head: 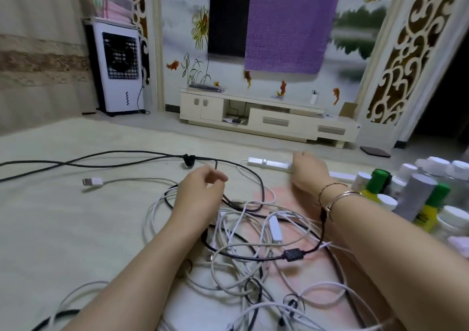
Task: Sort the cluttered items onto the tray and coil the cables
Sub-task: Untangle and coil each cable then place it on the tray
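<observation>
Across the head view, a pale cream desk (50, 216) fills the foreground, with a pink tray (286, 196) lying on it under the middle of the clutter. Beyond the desk stand a low cream TV cabinet (266, 117) against a painted mural wall, a dark screen (228, 16) half covered by a purple cloth (289, 26), and a white air cooler (118, 69) at the left. A tangle of white and black cables (253, 242) lies heaped over the tray and the near desk. One black cable (76, 162) runs out of the heap to the left edge, and a white USB plug (92, 181) lies apart on the desk, left of the hands. The left hand (200, 191) hovers at the far left rim of the tangle, fingers loosely curled; whether it pinches a strand cannot be told. The right hand (308, 173), with thin bangles at the wrist, reaches past the heap with its fingers curled at the end of a white light bar (269, 163) lying on the desk; the grip itself is hidden behind the hand. A cluster of bottles and white-capped jars (418, 196) stands at the right, just beside the right forearm.
</observation>
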`<move>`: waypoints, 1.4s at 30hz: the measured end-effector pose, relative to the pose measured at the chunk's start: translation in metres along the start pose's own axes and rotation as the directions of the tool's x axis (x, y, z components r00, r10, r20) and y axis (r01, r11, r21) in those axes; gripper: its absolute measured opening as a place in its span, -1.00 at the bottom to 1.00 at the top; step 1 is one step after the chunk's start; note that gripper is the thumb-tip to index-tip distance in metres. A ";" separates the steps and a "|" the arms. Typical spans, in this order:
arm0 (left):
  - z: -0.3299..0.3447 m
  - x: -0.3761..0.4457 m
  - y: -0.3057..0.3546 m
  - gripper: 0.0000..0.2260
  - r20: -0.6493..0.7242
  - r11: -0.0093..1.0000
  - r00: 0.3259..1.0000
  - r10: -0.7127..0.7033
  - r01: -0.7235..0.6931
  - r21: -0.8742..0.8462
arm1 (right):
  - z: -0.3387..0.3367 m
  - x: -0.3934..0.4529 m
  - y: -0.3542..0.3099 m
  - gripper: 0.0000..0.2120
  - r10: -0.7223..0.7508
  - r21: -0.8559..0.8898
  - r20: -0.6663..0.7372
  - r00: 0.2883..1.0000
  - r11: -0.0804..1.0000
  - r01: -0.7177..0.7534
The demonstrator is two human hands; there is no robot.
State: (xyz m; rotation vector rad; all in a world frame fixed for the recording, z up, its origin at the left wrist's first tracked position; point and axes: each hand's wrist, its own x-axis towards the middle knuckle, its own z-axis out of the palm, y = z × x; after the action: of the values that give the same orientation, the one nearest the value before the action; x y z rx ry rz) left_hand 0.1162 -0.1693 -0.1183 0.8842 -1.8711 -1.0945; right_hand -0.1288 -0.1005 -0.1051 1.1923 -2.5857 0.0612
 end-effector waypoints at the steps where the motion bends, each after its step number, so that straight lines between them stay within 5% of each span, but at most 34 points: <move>1: 0.001 -0.002 0.002 -0.81 0.000 1.000 1.000 0.015 -0.015 0.020 | -0.003 0.001 -0.002 -0.75 -0.018 -0.007 0.000 1.000 1.000 0.018; 8: -0.002 -0.010 0.007 -0.81 -0.034 0.998 0.998 0.049 -0.047 0.038 | -0.018 -0.009 -0.029 -0.82 -0.244 -0.020 -0.044 0.969 0.970 0.244; 14: -0.001 -0.017 0.011 -0.76 -0.132 0.989 0.980 0.150 -0.147 0.030 | -0.076 -0.018 -0.051 -0.85 -0.383 -0.129 -0.321 0.866 0.924 0.361; 21: -0.016 -0.030 0.052 -0.67 -0.129 0.965 0.961 0.243 -0.226 0.130 | -0.174 -0.056 -0.023 -0.83 -0.428 -0.315 -0.417 0.802 0.896 0.314; 27: -0.015 -0.067 0.119 -0.56 -0.018 0.927 0.941 0.337 -0.328 0.179 | -0.241 -0.133 0.039 -0.88 -0.254 -0.240 -0.382 0.889 0.956 0.170; 35: 0.011 -0.119 0.192 -0.43 0.147 0.850 0.872 0.467 -0.488 0.197 | -0.288 -0.247 0.096 -0.76 -0.151 0.148 -0.181 0.972 0.973 0.179; 42: 0.032 -0.159 0.224 -0.76 0.280 0.794 0.763 0.582 -0.608 0.009 | -0.285 -0.293 0.145 -0.84 -0.166 0.425 0.030 0.986 0.895 0.138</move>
State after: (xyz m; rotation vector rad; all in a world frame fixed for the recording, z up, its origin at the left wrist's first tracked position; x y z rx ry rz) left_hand 0.1216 0.0639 0.0302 0.1393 -2.2235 -0.7371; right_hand 0.0125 0.2564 0.0972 1.5623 -2.6023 0.5853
